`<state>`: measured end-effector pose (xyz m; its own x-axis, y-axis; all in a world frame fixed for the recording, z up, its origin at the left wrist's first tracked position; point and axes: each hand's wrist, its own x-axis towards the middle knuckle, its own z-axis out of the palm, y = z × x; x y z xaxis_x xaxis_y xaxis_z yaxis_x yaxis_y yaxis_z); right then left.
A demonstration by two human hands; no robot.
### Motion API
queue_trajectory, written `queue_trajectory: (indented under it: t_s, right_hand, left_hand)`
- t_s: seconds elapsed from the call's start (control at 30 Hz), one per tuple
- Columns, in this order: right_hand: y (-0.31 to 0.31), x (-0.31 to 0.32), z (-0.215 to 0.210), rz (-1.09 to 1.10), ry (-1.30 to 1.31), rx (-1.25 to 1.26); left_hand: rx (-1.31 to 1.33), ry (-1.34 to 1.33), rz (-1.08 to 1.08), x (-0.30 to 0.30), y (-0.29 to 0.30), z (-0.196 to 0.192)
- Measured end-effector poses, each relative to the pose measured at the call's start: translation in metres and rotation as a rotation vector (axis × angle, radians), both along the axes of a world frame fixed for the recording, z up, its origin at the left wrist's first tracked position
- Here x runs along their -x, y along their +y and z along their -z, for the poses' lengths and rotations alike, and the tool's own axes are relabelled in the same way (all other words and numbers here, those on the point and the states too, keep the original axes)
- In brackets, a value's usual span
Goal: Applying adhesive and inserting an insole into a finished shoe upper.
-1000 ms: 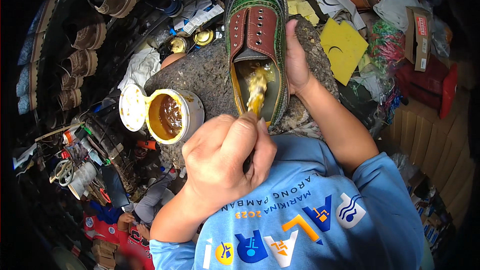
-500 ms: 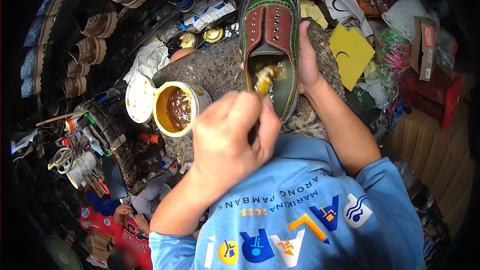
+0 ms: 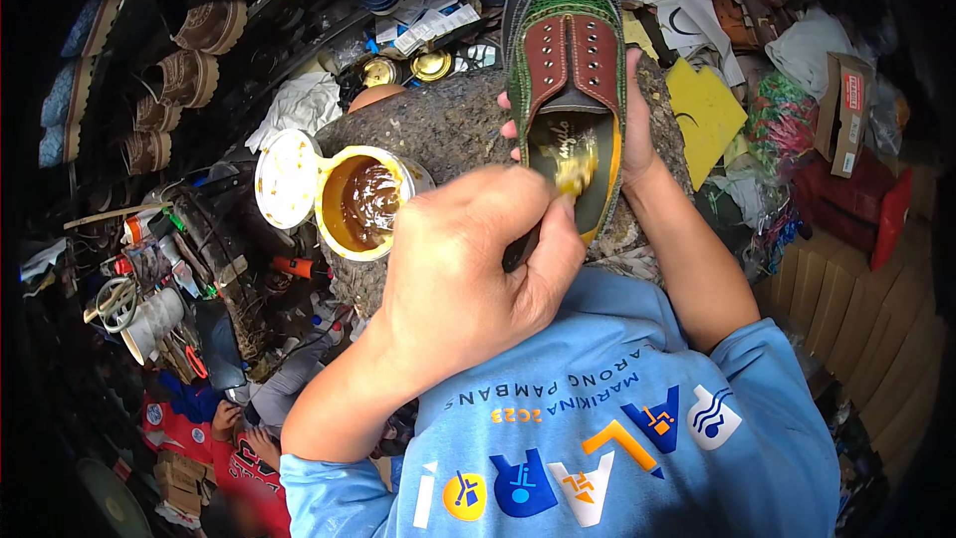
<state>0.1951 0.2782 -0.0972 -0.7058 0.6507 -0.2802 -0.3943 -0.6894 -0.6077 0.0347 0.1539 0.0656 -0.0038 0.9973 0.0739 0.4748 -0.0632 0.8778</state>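
My right hand (image 3: 640, 130) is wrapped under a shoe (image 3: 546, 58), its fingertips showing along the shoe's left side. The shoe is black, brown and green with no laces, toe pointing away. Fingers closed, my left hand (image 3: 478, 259) grips a small brush (image 3: 576, 171) whose tip, coated in yellowish paste, is inside the shoe opening over the insole (image 3: 597, 201). The brush handle is mostly hidden in my hand. Left of that hand stands an open tub (image 3: 344, 201) of brown-amber glue-like paste, its smeared white lid (image 3: 287, 179) flipped back.
A rough stone-like block (image 3: 428, 120) lies under the tub and shoe. Brown shoes (image 3: 189, 80) line a rack at upper left. Yellow sheets (image 3: 705, 120) and a cardboard box (image 3: 842, 115) lie right. Tools and a thread spool (image 3: 154, 324) clutter the left; a person in red (image 3: 244, 468) sits lower left.
The shoe, with my right hand, has shifted slightly right in view. My left hand and the brush have also moved right, toward the insole's right edge, where a yellow strip now shows.
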Motion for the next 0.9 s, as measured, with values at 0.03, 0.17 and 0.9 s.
queue_trajectory:
  t_s: [0.03,0.17,0.9]
  right_hand:
    - [0.000,0.000,-0.004,-0.005,0.015,0.027]
    - [-0.003,0.004,-0.025,0.050,-0.011,0.039]
    - [-0.003,0.003,-0.019,-0.005,0.011,0.102]
  left_hand:
    - [-0.127,0.056,-0.046,0.001,0.006,0.001]
    - [-0.199,0.139,-0.091,0.008,0.026,0.009]
    - [-0.093,0.080,0.223,0.027,0.024,-0.002]
